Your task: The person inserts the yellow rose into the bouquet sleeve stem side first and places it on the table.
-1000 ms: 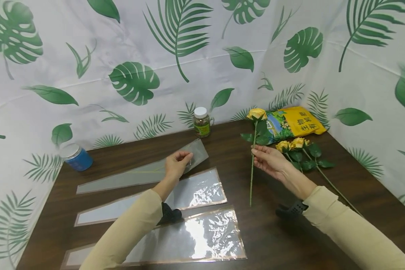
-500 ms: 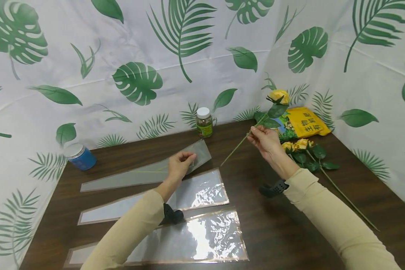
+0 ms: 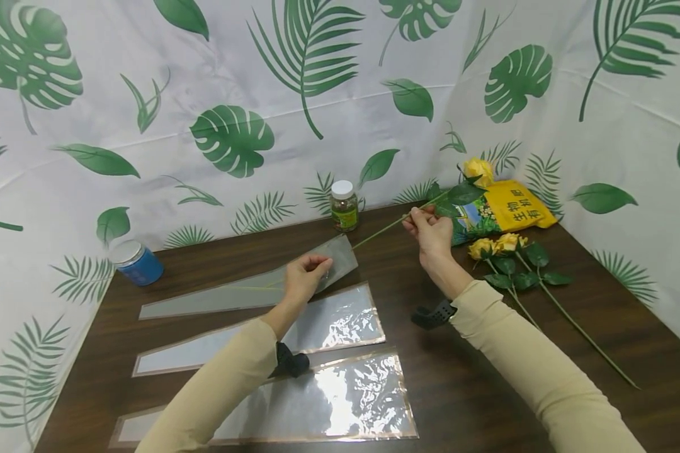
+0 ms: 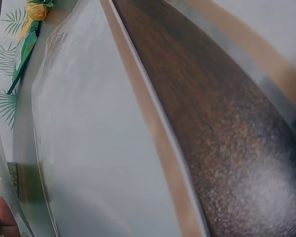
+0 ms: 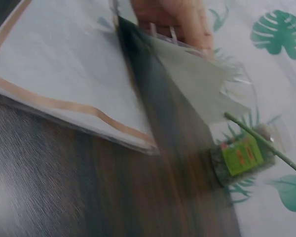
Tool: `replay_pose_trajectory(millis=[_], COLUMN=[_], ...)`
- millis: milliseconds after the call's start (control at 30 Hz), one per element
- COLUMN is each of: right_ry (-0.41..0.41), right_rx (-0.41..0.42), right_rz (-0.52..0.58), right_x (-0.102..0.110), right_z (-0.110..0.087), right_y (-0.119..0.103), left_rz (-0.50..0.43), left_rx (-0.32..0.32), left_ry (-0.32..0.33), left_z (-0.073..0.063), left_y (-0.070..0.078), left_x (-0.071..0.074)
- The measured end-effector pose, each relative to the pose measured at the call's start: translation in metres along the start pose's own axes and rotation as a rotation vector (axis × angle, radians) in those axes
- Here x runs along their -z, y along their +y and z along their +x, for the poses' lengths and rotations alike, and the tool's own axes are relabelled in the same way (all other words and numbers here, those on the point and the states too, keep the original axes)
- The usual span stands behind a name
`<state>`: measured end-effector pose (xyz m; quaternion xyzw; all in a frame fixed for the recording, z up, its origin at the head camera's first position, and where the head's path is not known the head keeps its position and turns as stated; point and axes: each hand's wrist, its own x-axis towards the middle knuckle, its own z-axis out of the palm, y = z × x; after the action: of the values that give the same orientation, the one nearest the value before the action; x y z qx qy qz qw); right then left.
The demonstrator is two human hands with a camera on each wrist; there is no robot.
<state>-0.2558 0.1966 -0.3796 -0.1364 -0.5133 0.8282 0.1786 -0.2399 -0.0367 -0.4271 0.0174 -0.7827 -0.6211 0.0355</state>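
Observation:
My left hand (image 3: 307,275) pinches the wide end of the farthest flower sleeve (image 3: 209,301), a tapering clear-grey wrapper, and lifts its upper layer. In the right wrist view that sleeve (image 5: 192,74) hangs raised from the fingers. My right hand (image 3: 433,236) pinches the green stem of a yellow rose (image 3: 478,171) between thumb and fingers. The rose slants, bloom up to the right; its stem (image 5: 271,145) points down-left, with the cut end right at the sleeve's wide end. The left wrist view shows only a few left fingertips (image 4: 4,217) behind clear film.
Two more flower sleeves, a middle one (image 3: 340,321) and a near one (image 3: 340,402), lie on the dark wooden table (image 3: 453,402). Two yellow roses (image 3: 510,242) lie at right by a yellow fertilizer bag (image 3: 512,204). A white-lidded jar (image 3: 344,211) and a blue can (image 3: 138,264) stand behind.
My right hand has moved left with the rose, which has turned from upright to slanted. Its stem end now reaches the sleeve. The left hand keeps its hold in place.

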Motion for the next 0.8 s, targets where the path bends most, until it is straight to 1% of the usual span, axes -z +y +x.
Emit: replay_pose_trajectory(millis=[133,233,467,600,800], right_ry=[-0.022,-0.048,-0.053,-0.058,-0.074], right_rx=[0.053,0.069,0.033,0.026,0.005], right_rz=[-0.035,-0.064,-0.256,-0.28,-0.309], right_x=[-0.007,-0.013,-0.023,-0.028,-0.033], right_z=[-0.006,-0.013,-0.027,-0.033,-0.041], right_y=[0.013,0.023,0.04,0.047,0.056], left_rz=[0.013,0.02,0.043,0.054,0.048], left_rx=[-0.008,-0.017,-0.043,-0.056,-0.043], left_ry=[0.01,0.012,-0.011,-0.013,-0.018], left_z=[0.0,0.0,0.001,0.001,0.0], left_y=[0.0,0.0,0.003,0.003,0.004], left_x=[-0.001,-0.002,-0.003,-0.003,-0.003])
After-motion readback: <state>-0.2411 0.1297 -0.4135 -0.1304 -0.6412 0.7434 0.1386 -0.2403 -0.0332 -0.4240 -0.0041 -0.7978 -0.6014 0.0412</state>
